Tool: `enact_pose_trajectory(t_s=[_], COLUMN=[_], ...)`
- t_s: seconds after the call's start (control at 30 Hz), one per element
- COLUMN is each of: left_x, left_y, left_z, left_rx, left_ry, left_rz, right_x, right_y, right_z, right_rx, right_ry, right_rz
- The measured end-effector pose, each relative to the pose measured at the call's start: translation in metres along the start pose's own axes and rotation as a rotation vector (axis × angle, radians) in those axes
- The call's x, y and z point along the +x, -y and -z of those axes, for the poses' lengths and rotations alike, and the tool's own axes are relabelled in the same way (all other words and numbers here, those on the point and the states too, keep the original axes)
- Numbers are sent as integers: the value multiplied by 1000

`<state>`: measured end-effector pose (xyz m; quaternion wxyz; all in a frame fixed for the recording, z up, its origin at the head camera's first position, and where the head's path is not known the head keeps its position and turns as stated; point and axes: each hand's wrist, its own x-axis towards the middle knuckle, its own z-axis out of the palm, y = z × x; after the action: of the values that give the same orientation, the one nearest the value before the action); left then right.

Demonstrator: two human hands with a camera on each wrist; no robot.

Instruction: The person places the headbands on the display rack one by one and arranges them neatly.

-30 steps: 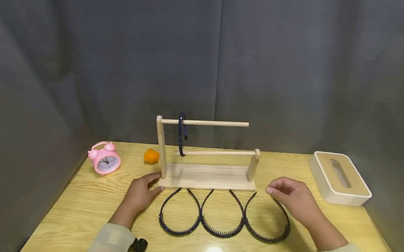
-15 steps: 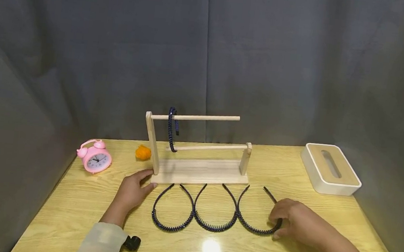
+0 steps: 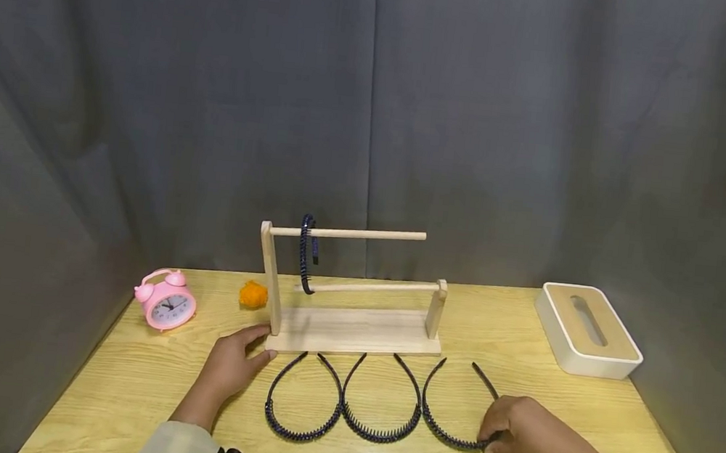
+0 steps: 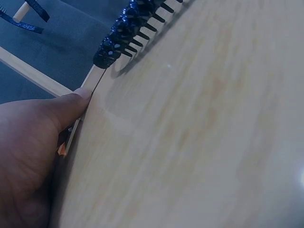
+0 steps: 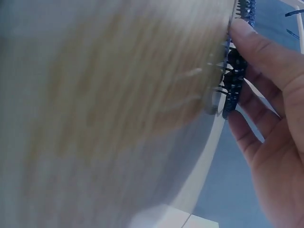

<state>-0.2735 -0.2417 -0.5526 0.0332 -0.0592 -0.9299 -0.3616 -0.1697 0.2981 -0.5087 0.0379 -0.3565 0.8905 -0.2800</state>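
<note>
Three dark blue toothed headbands lie in a row on the table, tips pointing away. My right hand [image 3: 527,432] pinches the right side of the rightmost headband [image 3: 446,435]; in the right wrist view, thumb and fingers close around its toothed band [image 5: 232,85]. The middle headband [image 3: 375,436] and left headband [image 3: 297,437] lie beside it. Behind them stands a wooden rack [image 3: 356,330] with two rods. My left hand [image 3: 228,367] holds its left base corner, thumb at the front edge. Another headband [image 3: 303,253] hangs on the upper rod near the left post.
A pink alarm clock [image 3: 170,306] stands at the left, and a small orange fluffy ball [image 3: 253,295] lies left of the rack. A white tissue box [image 3: 589,332] with a wood-toned top sits at the back right. Dark curtains [image 3: 374,111] surround the table.
My right hand has moved from the rightmost headband's upper tip down to its right side and now pinches it there. My left hand stays on the rack's corner. The head view has shifted a little.
</note>
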Motion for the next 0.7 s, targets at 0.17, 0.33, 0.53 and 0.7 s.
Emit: enact_pose_trajectory(t_s=[0.17,0.33,0.53,0.7], left_x=[-1,-1,-2,-3], left_y=[0,1,2,0], left_z=[0,-1,-1,0], left_rx=[-4,-5,0,11], left_ry=[-3,-7,-7,-14], left_rz=[-15,-17,-9,-9], right_x=[-7,-10,-9,-1], right_y=[5,11,14,18], right_z=[-4,-5,-1,5], right_rx=[77,160,421,683], right_ry=[-98,-265,-416,-554], right_rz=[-36,-110,-230,-250])
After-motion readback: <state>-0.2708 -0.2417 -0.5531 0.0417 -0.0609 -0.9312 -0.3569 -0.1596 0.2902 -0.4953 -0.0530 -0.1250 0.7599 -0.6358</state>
